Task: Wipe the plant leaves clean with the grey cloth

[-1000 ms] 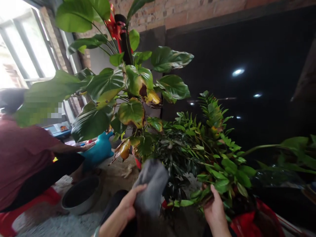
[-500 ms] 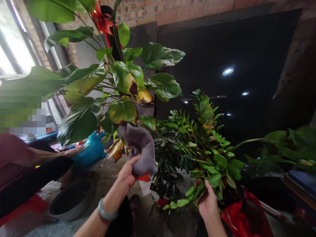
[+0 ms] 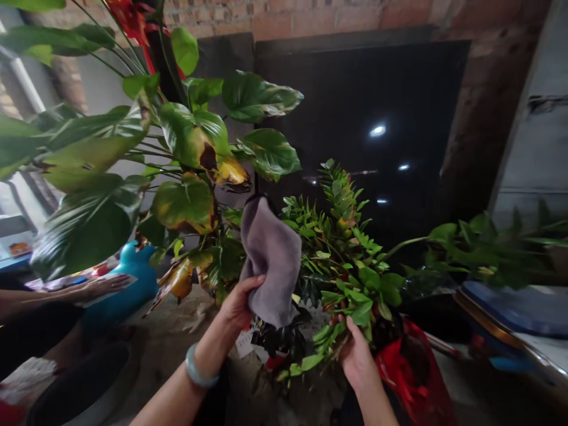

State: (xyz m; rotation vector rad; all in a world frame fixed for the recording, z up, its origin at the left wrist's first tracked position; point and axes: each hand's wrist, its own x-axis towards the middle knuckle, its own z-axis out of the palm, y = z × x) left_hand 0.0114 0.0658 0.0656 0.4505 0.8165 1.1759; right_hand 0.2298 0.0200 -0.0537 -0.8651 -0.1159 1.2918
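A grey cloth (image 3: 273,260) hangs in folds from my left hand (image 3: 239,305), whose fingers are closed on its lower left side. My right hand (image 3: 356,355) is at the lower right, its thumb and fingers wrapped round a leafy plant stem (image 3: 331,337) with small glossy green leaves. That stem belongs to the bushy plant (image 3: 346,248) in front of the dark panel. Part of my right hand's fingers is hidden behind the leaves. The cloth covers some of the dark foliage behind it.
A tall large-leaved plant (image 3: 186,201) with yellowed, browned leaves stands at the left. Beyond it, another person's hand (image 3: 104,286) rests on a blue object (image 3: 137,272). A dark basin (image 3: 80,384) sits lower left, a red bag (image 3: 412,373) lower right, blue-lidded containers (image 3: 501,302) farther right.
The view has swung to the right. In my left hand the cloth has risen a little and opened out. My right hand keeps its hold on the stem.
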